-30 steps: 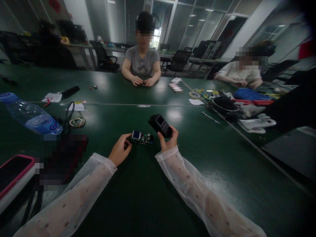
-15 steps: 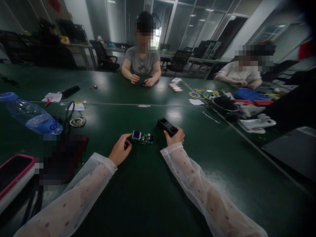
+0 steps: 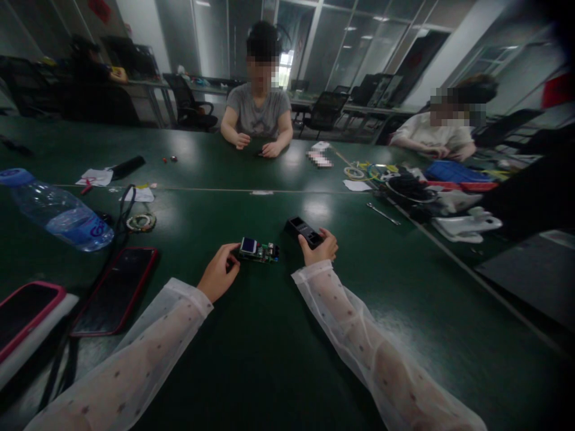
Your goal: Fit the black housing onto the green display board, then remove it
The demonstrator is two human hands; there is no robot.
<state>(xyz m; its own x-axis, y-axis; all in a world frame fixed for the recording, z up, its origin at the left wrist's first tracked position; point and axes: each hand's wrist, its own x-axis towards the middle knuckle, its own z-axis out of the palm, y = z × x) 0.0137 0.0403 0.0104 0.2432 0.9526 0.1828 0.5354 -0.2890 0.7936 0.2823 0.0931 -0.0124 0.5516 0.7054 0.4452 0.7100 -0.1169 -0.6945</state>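
In the middle of the view, my left hand [image 3: 220, 272] pinches the left end of a circuit board [image 3: 259, 251]. The board is green, with a small display at its left and connectors at its right, and it lies low over the green table [image 3: 269, 359]. To the right, my right hand [image 3: 320, 247] grips a black plastic housing [image 3: 302, 230] with cut-outs in its face, thumb on the near side and fingers on the far side. A gap separates the housing from the board. Thin white dotted sleeves cover both my forearms.
At left stand a water bottle [image 3: 67, 212] and two phones, one a red-edged phone [image 3: 117, 290]. A wrench [image 3: 383, 214] lies to the right, before a heap of cables and a blue tray [image 3: 458, 171]. A person in grey [image 3: 258, 111] sits opposite; another sits far right.
My right hand has shifted very slightly with the black housing. The left hand and the circuit board look the same.
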